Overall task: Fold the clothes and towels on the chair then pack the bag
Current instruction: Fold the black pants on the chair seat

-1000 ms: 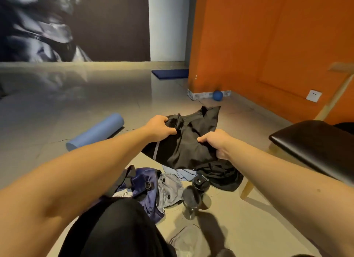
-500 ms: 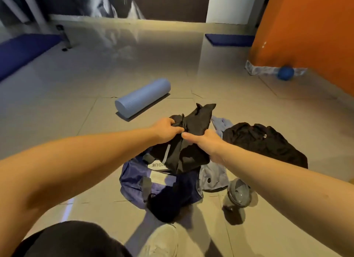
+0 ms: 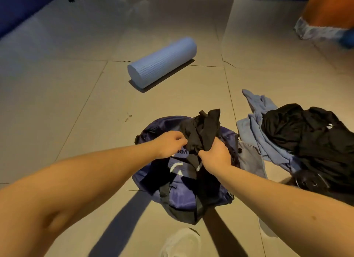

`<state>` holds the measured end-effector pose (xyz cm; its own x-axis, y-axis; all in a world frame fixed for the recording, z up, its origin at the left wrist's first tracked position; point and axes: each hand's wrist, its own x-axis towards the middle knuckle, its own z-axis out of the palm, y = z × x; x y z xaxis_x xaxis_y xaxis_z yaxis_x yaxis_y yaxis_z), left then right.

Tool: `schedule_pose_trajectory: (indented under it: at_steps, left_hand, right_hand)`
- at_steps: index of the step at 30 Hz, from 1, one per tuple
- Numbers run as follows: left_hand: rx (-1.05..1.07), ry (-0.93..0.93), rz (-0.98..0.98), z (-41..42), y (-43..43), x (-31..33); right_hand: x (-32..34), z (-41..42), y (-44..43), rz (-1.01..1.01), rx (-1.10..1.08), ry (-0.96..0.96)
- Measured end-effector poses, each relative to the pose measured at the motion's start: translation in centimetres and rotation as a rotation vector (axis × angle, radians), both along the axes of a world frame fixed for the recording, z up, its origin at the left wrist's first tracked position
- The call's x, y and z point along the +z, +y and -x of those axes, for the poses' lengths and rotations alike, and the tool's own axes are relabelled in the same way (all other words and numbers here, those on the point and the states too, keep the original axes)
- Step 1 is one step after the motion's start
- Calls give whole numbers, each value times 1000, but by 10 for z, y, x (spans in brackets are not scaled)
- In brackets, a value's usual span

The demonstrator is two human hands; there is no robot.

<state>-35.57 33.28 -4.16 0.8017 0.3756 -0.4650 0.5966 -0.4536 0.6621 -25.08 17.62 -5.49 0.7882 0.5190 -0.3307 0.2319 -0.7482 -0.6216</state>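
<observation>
A navy blue bag (image 3: 178,197) with black straps and white lettering lies open on the tiled floor in front of me. Over its far end I hold a bunched black garment (image 3: 203,130). My right hand (image 3: 215,154) grips the garment's lower part. My left hand (image 3: 169,143) pinches its left edge. To the right on the floor lie a blue cloth (image 3: 254,126) and, partly over it, a black garment (image 3: 306,134) in a loose heap.
A light blue foam roller (image 3: 162,62) lies on the floor beyond the bag. A dark bottle (image 3: 308,182) lies at the right near the black heap. My white shoe (image 3: 182,241) shows at the bottom. An orange wall base (image 3: 325,17) stands far right.
Both hands have come down and closer with the black garment, now right over the bag's opening. The view has tilted down; the chair has left the frame.
</observation>
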Motion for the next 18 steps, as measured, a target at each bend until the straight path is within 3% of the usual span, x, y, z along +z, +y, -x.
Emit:
schedule_pose_trajectory:
  at_steps: [4, 7, 11, 18]
  left_hand:
    - [-330, 266, -556, 23, 24, -35]
    - [-494, 419, -730, 33, 32, -51]
    - [-487, 431, -785, 40, 34, -65]
    - [-393, 391, -647, 66, 14, -63]
  right_hand:
    - [-31, -14, -17, 176, 41, -179]
    - [-46, -22, -23, 124, -22, -33]
    - [-59, -26, -32, 2, -62, 41]
    - [-56, -49, 3, -21, -69, -21]
